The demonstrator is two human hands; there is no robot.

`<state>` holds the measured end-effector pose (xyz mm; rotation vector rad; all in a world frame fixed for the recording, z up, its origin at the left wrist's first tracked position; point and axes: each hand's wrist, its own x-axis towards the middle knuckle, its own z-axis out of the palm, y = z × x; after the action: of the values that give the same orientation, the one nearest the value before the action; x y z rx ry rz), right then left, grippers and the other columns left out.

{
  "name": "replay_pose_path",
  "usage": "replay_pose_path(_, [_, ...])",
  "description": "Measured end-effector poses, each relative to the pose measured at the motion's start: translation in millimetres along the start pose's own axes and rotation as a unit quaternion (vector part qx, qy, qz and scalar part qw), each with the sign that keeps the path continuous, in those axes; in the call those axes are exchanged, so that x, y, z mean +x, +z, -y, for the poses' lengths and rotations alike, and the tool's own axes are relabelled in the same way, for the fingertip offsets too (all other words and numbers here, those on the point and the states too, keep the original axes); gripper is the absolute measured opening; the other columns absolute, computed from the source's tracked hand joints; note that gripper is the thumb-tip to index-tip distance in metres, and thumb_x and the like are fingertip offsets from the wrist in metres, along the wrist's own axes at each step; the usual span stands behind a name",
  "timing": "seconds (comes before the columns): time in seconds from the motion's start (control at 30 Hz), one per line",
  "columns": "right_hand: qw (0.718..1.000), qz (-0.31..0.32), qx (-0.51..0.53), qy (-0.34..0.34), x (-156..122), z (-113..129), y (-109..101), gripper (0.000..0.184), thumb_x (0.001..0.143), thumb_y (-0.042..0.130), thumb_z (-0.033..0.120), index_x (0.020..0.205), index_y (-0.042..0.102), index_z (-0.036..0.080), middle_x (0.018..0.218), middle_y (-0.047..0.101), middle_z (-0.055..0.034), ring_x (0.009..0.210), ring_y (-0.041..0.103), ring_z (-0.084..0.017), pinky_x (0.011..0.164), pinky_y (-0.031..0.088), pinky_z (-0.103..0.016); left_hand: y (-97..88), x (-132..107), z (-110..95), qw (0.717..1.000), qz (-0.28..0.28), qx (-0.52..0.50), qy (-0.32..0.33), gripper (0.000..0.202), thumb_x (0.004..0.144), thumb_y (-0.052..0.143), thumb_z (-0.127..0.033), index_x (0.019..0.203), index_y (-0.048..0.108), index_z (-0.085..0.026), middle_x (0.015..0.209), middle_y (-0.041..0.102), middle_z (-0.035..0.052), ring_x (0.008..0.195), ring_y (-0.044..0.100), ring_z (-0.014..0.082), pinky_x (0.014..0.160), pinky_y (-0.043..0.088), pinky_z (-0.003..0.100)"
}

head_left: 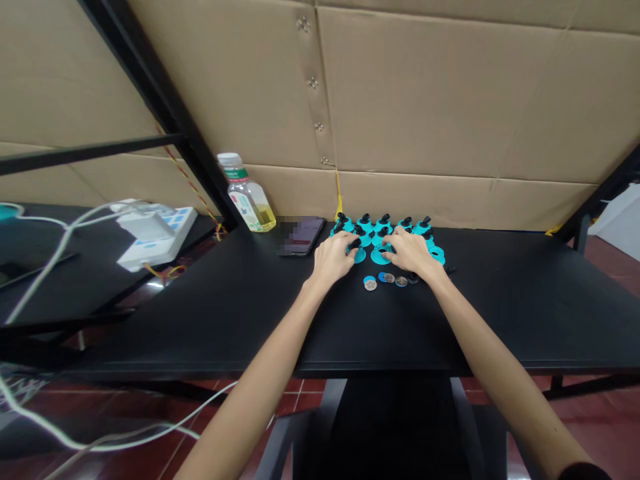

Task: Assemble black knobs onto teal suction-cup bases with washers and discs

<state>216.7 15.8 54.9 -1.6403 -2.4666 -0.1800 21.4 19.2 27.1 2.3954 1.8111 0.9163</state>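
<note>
My left hand [335,255] is closed at the front left of a cluster of turquoise parts. Its fingertips pinch a small black knob [355,244] that stands over a turquoise round base [359,256]. My right hand [411,253] is curled down at the front of the cluster, thumb and fingers on the rim of a turquoise ring [381,257] with an open hole. Behind both hands stand several turquoise bases topped with black knobs [385,219]. Another turquoise ring [437,254] lies right of my right hand. My fingers hide part of the cluster.
Small round discs [370,285], some silvery and some blue, lie in front of the hands on the black table [240,300]. A phone [305,237] and a bottle with yellow liquid [253,203] are at the left. A white power strip [170,237] sits on the left-hand table.
</note>
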Motion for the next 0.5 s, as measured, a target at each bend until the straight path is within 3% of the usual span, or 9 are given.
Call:
replay_pose_path(0.23, [0.996,-0.056,0.073,-0.005,-7,5,1,0.025,0.090,0.054,0.036,0.103,0.070,0.023,0.105,0.066,-0.0069,0.086,0.060,-0.019,0.060,0.032,-0.027,7.1,0,-2,0.999,-0.020,-0.031,0.019,0.028,0.083,0.062,-0.024,0.110,0.070,-0.028,0.112,0.070,0.0022,0.089,0.067,0.0226,0.069,0.051,0.032])
replay_pose_path(0.33, [0.993,-0.061,0.099,0.001,-7,8,0,0.024,0.090,0.053,0.035,0.100,0.071,0.023,0.100,0.068,-0.0059,0.084,0.060,-0.018,0.060,0.033,-0.027,5.0,2,1,0.999,0.004,-0.048,0.014,0.032,0.080,0.067,-0.032,0.112,0.069,-0.027,0.111,0.071,0.0029,0.080,0.067,0.0205,0.069,0.050,0.031])
replay_pose_path(0.5, [0.991,-0.058,0.117,0.014,-7,8,-3,0.024,0.089,0.052,0.035,0.093,0.072,0.022,0.098,0.070,-0.0058,0.083,0.061,-0.017,0.059,0.031,-0.027,3.1,3,9,0.997,0.065,-0.021,-0.034,0.058,0.065,0.077,-0.054,0.113,0.069,-0.024,0.102,0.072,0.0086,0.088,0.067,0.0299,0.070,0.050,0.036])
